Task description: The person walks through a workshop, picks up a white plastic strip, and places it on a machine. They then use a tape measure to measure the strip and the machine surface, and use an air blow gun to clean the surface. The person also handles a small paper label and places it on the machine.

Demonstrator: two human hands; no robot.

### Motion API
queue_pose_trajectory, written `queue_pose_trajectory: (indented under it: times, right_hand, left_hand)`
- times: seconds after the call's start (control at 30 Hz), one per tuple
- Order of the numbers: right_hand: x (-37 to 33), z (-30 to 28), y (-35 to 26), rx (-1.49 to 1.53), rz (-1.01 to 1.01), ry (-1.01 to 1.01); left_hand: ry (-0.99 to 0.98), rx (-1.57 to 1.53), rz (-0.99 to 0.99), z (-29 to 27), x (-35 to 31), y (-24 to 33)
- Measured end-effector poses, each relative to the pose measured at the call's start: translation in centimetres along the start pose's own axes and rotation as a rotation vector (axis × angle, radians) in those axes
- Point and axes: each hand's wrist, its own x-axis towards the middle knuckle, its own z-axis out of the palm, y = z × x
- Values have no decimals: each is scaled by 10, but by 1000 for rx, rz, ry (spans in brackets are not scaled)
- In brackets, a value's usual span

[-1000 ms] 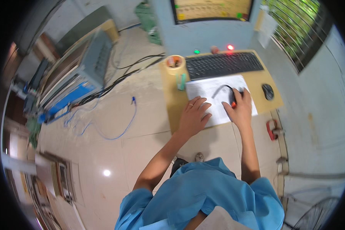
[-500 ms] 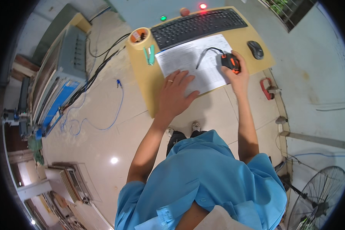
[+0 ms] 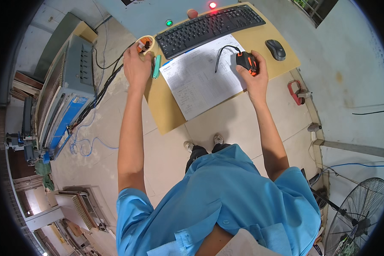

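Observation:
My right hand [image 3: 255,77] is closed around a black and orange tape measure [image 3: 246,64], whose dark wrist strap [image 3: 220,54] loops onto a printed paper sheet [image 3: 196,89]. At the tabletop's left edge, my left hand [image 3: 136,68] has its fingers and thumb around the near side of a roll of yellowish tape [image 3: 153,41]. Small dark and orange items lie in the roll's core, and the hand covers part of the roll. Just right of this hand lies a green stapler [image 3: 156,67].
A black keyboard [image 3: 209,29] spans the tan tabletop's far side [image 3: 168,121], with a black mouse [image 3: 276,50] to its right. Beyond are green [image 3: 169,23] and red [image 3: 212,5] lights. A grey machine [image 3: 79,68] stands left; a fan [image 3: 358,222] stands lower right.
My left hand has left the paper and moved left to the tape roll. The stapler beside it looks turned. My right hand still holds the tape measure over the sheet; the view has shifted slightly.

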Motion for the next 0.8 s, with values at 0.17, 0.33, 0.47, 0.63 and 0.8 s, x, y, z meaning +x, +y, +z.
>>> queue_pose_trajectory:
  times: [0.17, 0.33, 0.47, 0.63, 0.8]
  right_hand:
    - [1, 1, 9, 41, -18, 68]
    - [10, -6, 18, 363, 109, 125]
    - [15, -11, 19, 663, 169, 155]
    - [16, -14, 20, 769, 177, 160]
    - [17, -17, 15, 819, 175, 145]
  left_hand:
    - [-124, 85, -53, -6, -48, 9]
    - [-169, -64, -210, 6, -57, -4]
    - [-29, -342, -350, -13, -64, 3]
    - [-76, -565, -31, -30, -97, 79]
    - [-483, -460, 196, 10, -111, 151]
